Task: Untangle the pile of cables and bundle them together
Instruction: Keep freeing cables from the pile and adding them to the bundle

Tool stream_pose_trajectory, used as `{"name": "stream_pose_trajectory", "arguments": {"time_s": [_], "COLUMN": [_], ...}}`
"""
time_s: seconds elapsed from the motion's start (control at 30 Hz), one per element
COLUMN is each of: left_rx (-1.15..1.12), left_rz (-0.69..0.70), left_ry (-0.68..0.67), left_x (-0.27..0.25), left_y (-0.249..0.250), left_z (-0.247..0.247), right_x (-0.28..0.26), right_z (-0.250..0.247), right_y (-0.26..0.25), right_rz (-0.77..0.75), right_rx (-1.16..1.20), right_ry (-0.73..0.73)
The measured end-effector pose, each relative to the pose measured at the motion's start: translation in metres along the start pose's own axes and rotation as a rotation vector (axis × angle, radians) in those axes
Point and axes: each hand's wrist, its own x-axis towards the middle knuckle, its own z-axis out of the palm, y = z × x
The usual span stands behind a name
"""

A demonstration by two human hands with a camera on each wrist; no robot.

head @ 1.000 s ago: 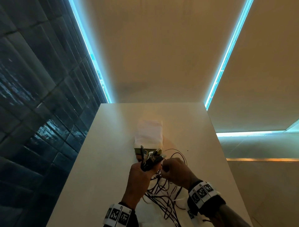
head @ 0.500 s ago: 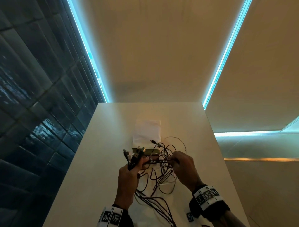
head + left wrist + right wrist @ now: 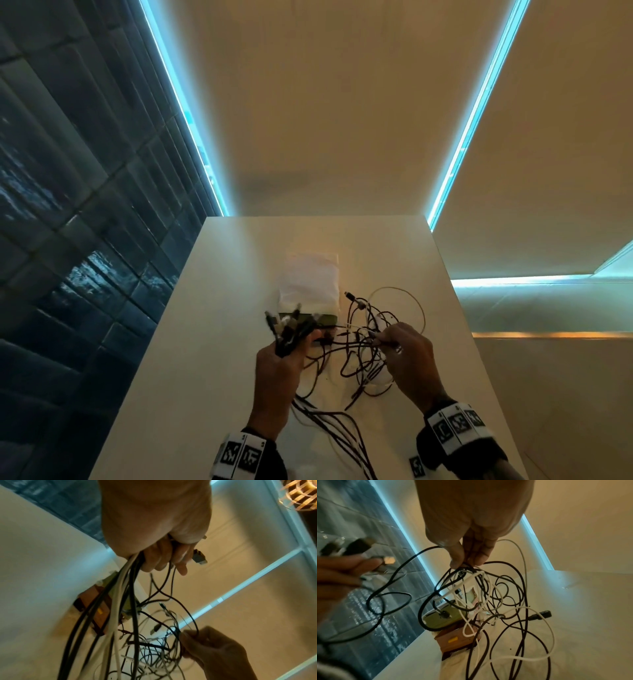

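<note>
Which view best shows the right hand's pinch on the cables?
Right wrist: the right hand pinches dark cables between thumb and fingertips, close up. Left wrist shows the pinch small and blurred; head shows mostly the hand's back.

The right hand (image 3: 471, 520) pinches several black and white cables (image 3: 488, 588) at its fingers (image 3: 457, 559), their loops hanging tangled over a green box (image 3: 440, 619) and a brown box (image 3: 453, 641) on the bench (image 3: 582, 601). At left, the left hand (image 3: 335, 572) grips a bunch of plugs (image 3: 359, 546).
</note>
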Motion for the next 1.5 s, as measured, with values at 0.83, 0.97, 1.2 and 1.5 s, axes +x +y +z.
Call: {"name": "stream_pose_trajectory", "arguments": {"time_s": [0.83, 0.97, 1.2, 1.5], "left_rx": [-0.003, 0.072, 0.201, 0.080], "left_rz": [-0.001, -0.014, 0.048, -0.107], "left_ry": [-0.074, -0.007, -0.200, -0.152], "left_x": [0.001, 0.000, -0.001, 0.005], "left_y": [-0.011, -0.015, -0.014, -0.021], "left_z": [0.025, 0.030, 0.023, 0.018], "right_x": [-0.008, -0.008, -0.011, -0.010], "right_z": [0.014, 0.011, 0.004, -0.008], "right_y": [-0.061, -0.062, -0.061, -0.059], "right_rz": [0.093, 0.161, 0.151, -0.030], "right_rx": [0.422, 0.492, 0.415, 0.286], "right_ry": [0.039, -0.008, 0.074, -0.042]}}
